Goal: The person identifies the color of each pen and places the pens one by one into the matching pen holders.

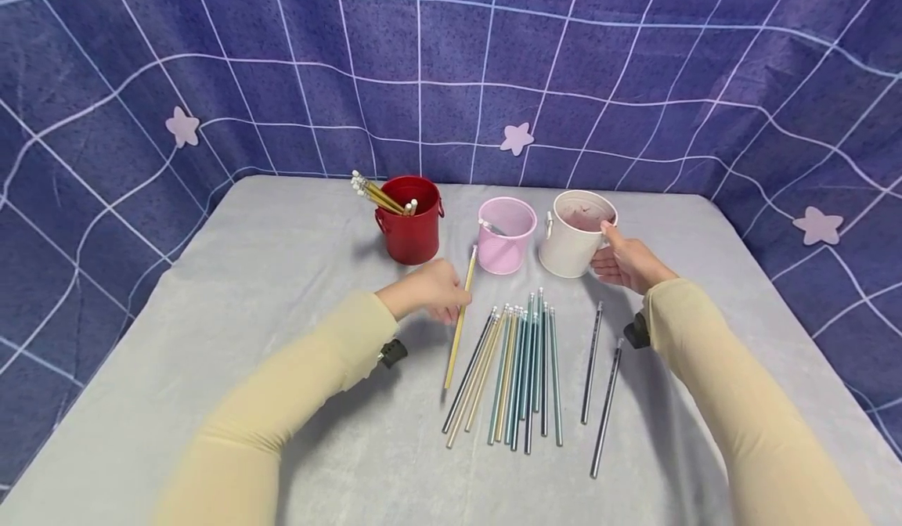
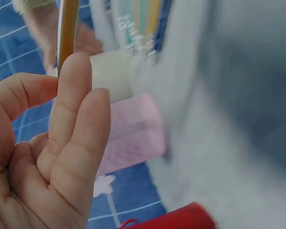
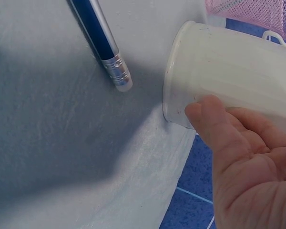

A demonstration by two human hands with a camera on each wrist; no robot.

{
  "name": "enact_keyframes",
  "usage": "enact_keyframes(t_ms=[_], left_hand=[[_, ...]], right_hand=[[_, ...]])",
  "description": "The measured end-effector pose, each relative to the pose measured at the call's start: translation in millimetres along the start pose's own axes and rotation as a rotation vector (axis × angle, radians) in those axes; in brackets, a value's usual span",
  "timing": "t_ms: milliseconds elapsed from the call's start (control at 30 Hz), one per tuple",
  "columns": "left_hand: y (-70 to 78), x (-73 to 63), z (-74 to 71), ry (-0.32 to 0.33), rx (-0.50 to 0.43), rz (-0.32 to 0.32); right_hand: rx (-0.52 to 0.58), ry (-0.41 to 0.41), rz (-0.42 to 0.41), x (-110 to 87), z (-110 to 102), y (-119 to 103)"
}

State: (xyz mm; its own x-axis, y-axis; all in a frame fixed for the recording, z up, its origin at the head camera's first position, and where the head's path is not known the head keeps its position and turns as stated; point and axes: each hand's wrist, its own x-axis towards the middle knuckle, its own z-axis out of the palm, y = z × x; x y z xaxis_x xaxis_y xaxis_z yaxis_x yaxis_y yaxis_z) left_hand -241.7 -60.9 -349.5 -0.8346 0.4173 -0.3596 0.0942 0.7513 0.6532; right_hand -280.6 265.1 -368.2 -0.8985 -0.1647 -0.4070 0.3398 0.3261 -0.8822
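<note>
Between thumb and fingers, my left hand (image 1: pixel 438 290) pinches a yellow pencil (image 1: pixel 460 330), its eraser end pointing toward the buckets. In the left wrist view the yellow pencil (image 2: pixel 68 33) rises above the fingertips. My right hand (image 1: pixel 632 264) holds the white bucket (image 1: pixel 566 248), thumb at the rim and fingers against the outer wall. The right wrist view shows those fingers (image 3: pixel 212 114) on the side of the white bucket (image 3: pixel 224 67). Beside the left hand lies a spread of blue, teal and gold pencils (image 1: pixel 524 377).
A red bucket (image 1: pixel 412 236) with several gold pencils (image 1: pixel 380 196) stands at the back left. The pink mesh bucket (image 1: pixel 502 252), holding a silvery pencil, sits in the middle. Two dark pencils (image 1: pixel 607 408) lie apart on the right of the grey cloth. A blue grid curtain (image 1: pixel 451 48) hangs behind.
</note>
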Motion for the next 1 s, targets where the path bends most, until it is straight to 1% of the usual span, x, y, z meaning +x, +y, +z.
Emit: enact_keyframes(t_ms=[100, 267, 433, 500, 533, 667, 733, 767, 833, 900, 933, 1000], left_hand=[[5.7, -4.9, -12.9, 0.032, -0.018, 0.024], [14.8, -17.8, -37.1, 0.107, -0.114, 0.077], [20.6, -32.9, -62.6, 0.220, -0.173, 0.144], [21.6, -40.2, -72.4, 0.269, -0.196, 0.159], [21.9, -43.9, -76.5, 0.298, -0.204, 0.163], [23.6, -56.9, -89.7, 0.361, -0.241, 0.157], [24.4, -60.6, -92.6, 0.380, -0.257, 0.145], [24.9, -62.0, -93.8, 0.380, -0.259, 0.142], [24.6, -63.2, -94.4, 0.398, -0.230, 0.149], [23.2, -63.4, -94.8, 0.431, -0.159, 0.167], [21.8, -63.0, -95.2, 0.454, -0.119, 0.179], [17.8, -61.7, -96.1, 0.522, -0.055, 0.202]], right_hand=[[0.004, -0.004, -0.005, -0.6, 0, 0], [0.010, -0.002, -0.003, -0.8, 0, 0], [0.003, -0.004, 0.001, -0.8, 0, 0], [0.004, -0.009, -0.002, -0.6, -1, 0], [0.006, -0.013, -0.003, -0.5, -1, 0], [0.018, -0.018, -0.003, -1.0, -1, -1], [0.016, -0.014, 0.000, -1.3, -1, -1], [0.013, -0.011, 0.000, -1.5, -1, -1], [0.005, -0.007, 0.000, -1.9, 0, -1], [0.002, -0.005, 0.001, -1.9, 0, -1], [0.003, -0.003, 0.003, -1.7, 1, -1], [0.007, -0.002, 0.005, -1.5, 1, -1]])
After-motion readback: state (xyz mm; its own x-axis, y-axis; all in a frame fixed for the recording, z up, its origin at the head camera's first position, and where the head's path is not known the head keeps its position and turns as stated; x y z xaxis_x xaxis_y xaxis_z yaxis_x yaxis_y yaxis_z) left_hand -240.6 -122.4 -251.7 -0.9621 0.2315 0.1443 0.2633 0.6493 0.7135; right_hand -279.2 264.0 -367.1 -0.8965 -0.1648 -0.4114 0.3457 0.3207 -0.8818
